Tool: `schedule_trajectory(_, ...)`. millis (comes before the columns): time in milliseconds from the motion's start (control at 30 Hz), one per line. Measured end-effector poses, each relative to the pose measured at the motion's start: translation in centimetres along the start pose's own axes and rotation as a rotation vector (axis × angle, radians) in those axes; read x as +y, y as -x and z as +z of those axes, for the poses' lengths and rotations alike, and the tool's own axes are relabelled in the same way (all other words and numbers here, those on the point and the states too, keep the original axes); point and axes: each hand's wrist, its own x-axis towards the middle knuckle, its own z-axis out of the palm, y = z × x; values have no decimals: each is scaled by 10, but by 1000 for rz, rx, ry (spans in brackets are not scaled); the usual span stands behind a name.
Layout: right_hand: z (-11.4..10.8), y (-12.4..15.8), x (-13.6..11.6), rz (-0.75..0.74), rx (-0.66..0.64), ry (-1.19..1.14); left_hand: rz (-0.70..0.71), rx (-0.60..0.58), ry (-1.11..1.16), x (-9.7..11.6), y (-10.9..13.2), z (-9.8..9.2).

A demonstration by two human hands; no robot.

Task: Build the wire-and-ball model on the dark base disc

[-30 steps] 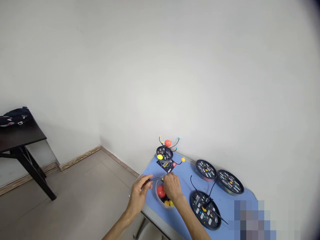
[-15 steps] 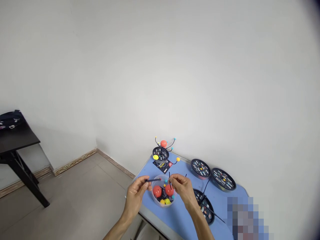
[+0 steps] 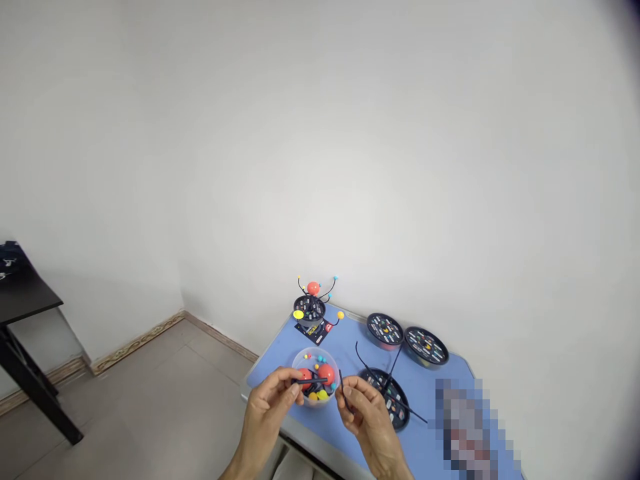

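A short black rod (image 3: 316, 381) is pinched in my left hand (image 3: 269, 408), pointing right across the clear round tub (image 3: 299, 360). My right hand (image 3: 367, 417) pinches another thin black piece (image 3: 342, 380), roughly upright, beside the tub's right rim. Two red balls (image 3: 327, 374), yellow and orange balls (image 3: 323, 395) and small blue beads lie inside the tub. To the right, partly behind my right hand, a round black base (image 3: 399, 415) carries several long black arms (image 3: 395, 363).
A finished-looking planet model (image 3: 310, 308) stands on the blue table (image 3: 345, 337) at the back left, by a black card (image 3: 313, 333). Two round black discs (image 3: 385, 330) (image 3: 427, 347) sit at the back right. A dark table (image 3: 30, 290) is far left.
The view has shifted, so the table things appear further left. My hands are lower relative to the tub, and the right-hand piece has moved from above the tub to beside its right rim.
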Motion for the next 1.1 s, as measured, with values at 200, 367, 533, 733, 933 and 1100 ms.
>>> schedule_trajectory(200,-6,13,1,-16,-2,-75,108,-46,-7,10,9,8)
schedule_trajectory(367,-11,24,3,-32,-15,-182,184,-93,-35,15,15,15)
schedule_trajectory(533,-17,31,7,-75,-19,-225,178,-94,-68,17,18,21)
schedule_trajectory(733,-29,43,3,-107,64,-179,170,-139,-77,24,28,27)
schedule_trajectory(933,-33,51,-2,-165,92,-127,150,-210,-67,24,40,27)
schedule_trajectory(1100,-34,53,-4,-227,99,-86,97,-204,-82,19,42,23)
